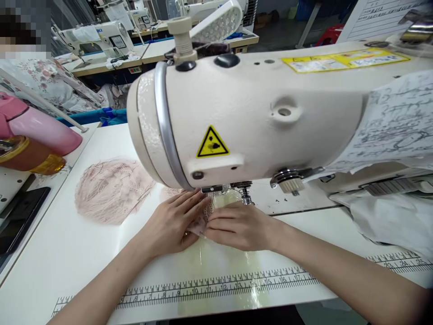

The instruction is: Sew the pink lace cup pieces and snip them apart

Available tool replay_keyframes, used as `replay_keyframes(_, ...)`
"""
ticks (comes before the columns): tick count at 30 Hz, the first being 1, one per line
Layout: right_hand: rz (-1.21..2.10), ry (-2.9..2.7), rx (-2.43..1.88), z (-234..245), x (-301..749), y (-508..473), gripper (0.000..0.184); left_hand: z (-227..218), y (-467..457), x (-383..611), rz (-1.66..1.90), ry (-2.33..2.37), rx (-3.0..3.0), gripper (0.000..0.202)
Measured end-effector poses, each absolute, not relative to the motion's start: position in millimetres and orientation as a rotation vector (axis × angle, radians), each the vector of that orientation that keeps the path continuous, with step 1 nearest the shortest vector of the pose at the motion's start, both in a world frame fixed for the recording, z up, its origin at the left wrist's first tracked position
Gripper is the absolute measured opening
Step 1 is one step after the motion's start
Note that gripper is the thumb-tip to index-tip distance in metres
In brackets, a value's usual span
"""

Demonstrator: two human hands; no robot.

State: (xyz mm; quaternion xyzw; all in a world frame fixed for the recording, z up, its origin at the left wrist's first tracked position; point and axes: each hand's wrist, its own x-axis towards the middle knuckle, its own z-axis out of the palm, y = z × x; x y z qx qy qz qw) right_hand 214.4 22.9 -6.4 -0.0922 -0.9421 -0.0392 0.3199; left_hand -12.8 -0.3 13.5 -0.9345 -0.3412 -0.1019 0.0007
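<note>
A pale pink piece of lace fabric (200,225) lies under the sewing machine head (237,122), between my two hands. My left hand (172,221) rests on its left side, fingers stretched out flat towards the needle area and thumb lower down. My right hand (241,225) is closed, with bent fingers gripping the right edge of the lace. The fingertips of both hands are close to the presser foot area, which the machine head and my fingers partly hide. Further left on the white table sits a round pile of pink lace pieces (111,192) with loose threads.
A printed ruler (209,291) runs along the table's front edge. At left are a pink bottle (47,126), an amber bottle (34,155) and a dark phone-like slab (23,221). White cloth (392,216) lies at right. Behind, a person in a floral top (43,83) sits near other sewing machines.
</note>
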Motion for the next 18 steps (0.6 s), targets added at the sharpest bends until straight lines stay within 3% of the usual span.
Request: replay_keyframes(18,-0.127,-2.501,-0.202,-10.4,209.2,21.7,0.018,17.0,4.6,-12.4,-0.343,-1.103,-2.902,0.057)
